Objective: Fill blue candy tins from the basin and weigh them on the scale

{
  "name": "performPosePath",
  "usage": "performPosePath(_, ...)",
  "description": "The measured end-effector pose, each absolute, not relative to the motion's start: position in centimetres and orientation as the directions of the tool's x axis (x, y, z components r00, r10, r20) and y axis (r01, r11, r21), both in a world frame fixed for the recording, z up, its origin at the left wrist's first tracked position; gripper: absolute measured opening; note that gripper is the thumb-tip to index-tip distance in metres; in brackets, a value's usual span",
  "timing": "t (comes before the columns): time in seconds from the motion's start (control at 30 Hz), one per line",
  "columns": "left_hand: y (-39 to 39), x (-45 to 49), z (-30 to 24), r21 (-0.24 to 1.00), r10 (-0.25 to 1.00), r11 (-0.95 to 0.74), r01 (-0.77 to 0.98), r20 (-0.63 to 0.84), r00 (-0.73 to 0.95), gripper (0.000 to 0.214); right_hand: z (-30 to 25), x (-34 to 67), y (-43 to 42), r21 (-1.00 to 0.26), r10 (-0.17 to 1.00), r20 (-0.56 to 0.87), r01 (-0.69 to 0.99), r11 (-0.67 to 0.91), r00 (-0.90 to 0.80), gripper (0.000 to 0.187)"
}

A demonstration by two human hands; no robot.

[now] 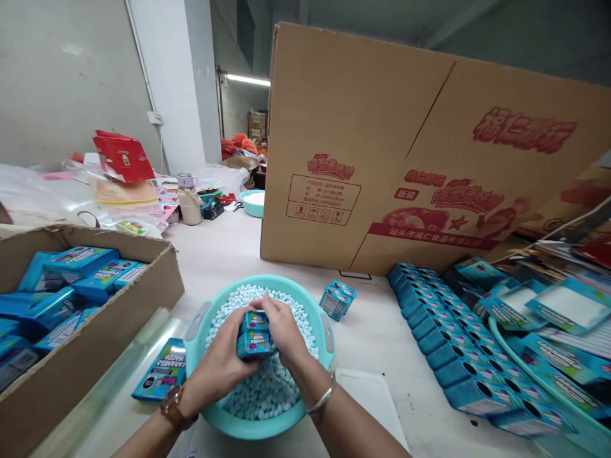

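Observation:
Two small blue candy boxes (255,344), stacked together, are gripped in my left hand (224,353), thumb along the near side. My right hand (284,327) is closed at their right side and far edge, its fingers bent against them; whether it also holds a candy is hidden. Both hands are above a turquoise basin (260,431) filled with small pale-blue candies (260,391). Left of the basin a flat blue box (165,372) lies on the table. Another pair of small blue boxes (337,299) stands just beyond the basin's right rim.
A cardboard carton (167,273) of blue boxes stands at left. Rows of blue boxes with round holes (443,337) line the right, beside a turquoise tub (515,362) of blue packaging. A large carton (363,159) blocks the back. A white lid-like tray (367,394) lies near me.

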State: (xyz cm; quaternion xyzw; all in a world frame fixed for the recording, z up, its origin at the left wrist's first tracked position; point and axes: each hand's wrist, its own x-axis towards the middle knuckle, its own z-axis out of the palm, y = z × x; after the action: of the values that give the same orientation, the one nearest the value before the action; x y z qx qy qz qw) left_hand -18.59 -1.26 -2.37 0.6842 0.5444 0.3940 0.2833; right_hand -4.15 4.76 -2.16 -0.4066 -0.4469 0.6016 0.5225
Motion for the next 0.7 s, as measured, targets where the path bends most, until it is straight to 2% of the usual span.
performPosePath(0.13,-1.1,-18.6,-2.2,0.881,0.984,-0.176,0.439,0.166,0.061,0.075,-1.8,-4.4,5.0,-0.968,0.994,-0.018,-0.246,-0.043,-0.104,0.047)
performPosePath(0.27,-1.1,-18.6,-1.6,0.947,0.996,-0.086,0.308,0.075,0.048,0.077,-1.5,-4.7,5.3,-0.987,0.982,0.022,-0.162,-0.009,-0.189,0.044)
performPosePath(0.37,-1.2,-18.4,-1.1,0.973,0.999,-0.026,0.227,0.016,0.048,0.08,-1.1,-4.9,5.2,-0.983,0.987,0.087,-0.172,0.063,-0.134,0.044)
performPosePath(0.43,-1.4,-18.2,-0.9,0.984,0.997,-0.022,0.176,0.01,0.074,0.08,-0.8,-5.0,5.1,-0.979,0.98,0.115,-0.188,0.084,-0.162,0.045)
performPosePath(0.57,-2.2,-19.2,-0.9,0.988,0.997,-0.007,0.154,-0.004,0.073,0.084,-0.6,-3.3,5.2,-0.973,0.974,-0.023,-0.219,-0.074,-0.227,0.049)
performPosePath(0.7,-3.4,-20.7,-0.9,0.99,0.998,0.044,0.137,-0.049,0.037,0.092,-0.6,-1.4,4.5,-0.974,0.995,-0.065,-0.213,-0.081,-0.082,0.044)
